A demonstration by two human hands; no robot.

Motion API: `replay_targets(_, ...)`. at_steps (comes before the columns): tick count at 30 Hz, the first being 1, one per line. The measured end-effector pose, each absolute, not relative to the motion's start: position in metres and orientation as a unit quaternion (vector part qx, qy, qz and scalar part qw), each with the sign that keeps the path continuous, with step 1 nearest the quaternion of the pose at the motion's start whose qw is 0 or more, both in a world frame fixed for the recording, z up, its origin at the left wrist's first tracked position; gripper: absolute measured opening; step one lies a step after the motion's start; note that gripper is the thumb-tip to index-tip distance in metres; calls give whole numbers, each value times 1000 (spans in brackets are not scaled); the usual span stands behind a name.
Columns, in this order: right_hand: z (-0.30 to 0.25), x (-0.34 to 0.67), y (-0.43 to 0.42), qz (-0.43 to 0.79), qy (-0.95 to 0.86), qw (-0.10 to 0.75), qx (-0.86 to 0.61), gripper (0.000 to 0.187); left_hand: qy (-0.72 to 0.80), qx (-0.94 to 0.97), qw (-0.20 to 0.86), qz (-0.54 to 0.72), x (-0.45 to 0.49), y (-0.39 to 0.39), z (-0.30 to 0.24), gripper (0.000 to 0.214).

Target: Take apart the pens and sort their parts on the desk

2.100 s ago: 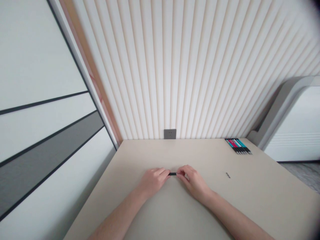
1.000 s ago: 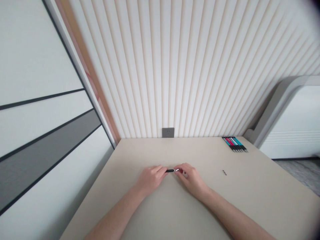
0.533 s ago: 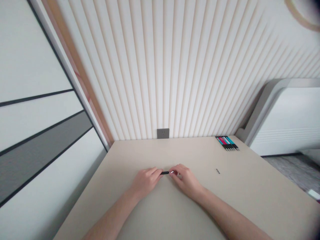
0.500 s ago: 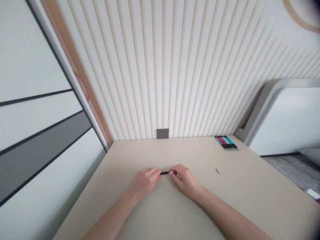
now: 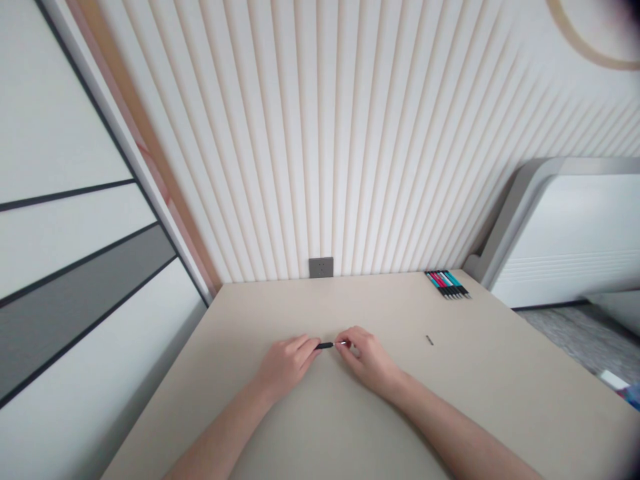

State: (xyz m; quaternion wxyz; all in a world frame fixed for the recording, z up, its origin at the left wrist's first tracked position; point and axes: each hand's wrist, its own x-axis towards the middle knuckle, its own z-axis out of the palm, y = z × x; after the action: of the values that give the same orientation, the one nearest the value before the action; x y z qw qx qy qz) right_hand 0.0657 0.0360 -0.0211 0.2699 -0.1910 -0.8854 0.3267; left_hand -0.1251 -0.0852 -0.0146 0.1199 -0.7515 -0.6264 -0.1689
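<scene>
Both my hands rest on the beige table (image 5: 310, 427) near its middle. My left hand (image 5: 285, 363) pinches the black end of a thin pen part (image 5: 325, 345) between its fingertips. My right hand (image 5: 364, 357) pinches the other end, where a thin pale tip shows at its fingertips. The piece lies level between the two hands, just above the tabletop. What lies inside each fist is hidden.
A row of several pens (image 5: 447, 284) with teal, red and black barrels lies at the table's far right corner. A small dark piece (image 5: 429, 340) sits alone right of my hands. A grey wall socket (image 5: 321, 267) is on the ribbed wall behind. A white cabinet (image 5: 565, 233) stands right.
The hands have drawn slightly apart, baring a thin pale tip beside the black piece. The view has drifted, so everything sits further left in the picture.
</scene>
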Motion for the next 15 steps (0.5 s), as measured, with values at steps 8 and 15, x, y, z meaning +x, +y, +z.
replay_targets(8,-22,66,39,336,-879,274,-197,15,-634,-747,114,-165,-126,-86,-18,21)
replay_targets(15,-26,67,41,334,-881,274,-190,22,-634,-745,116,-173,-127,-86,-18,21)
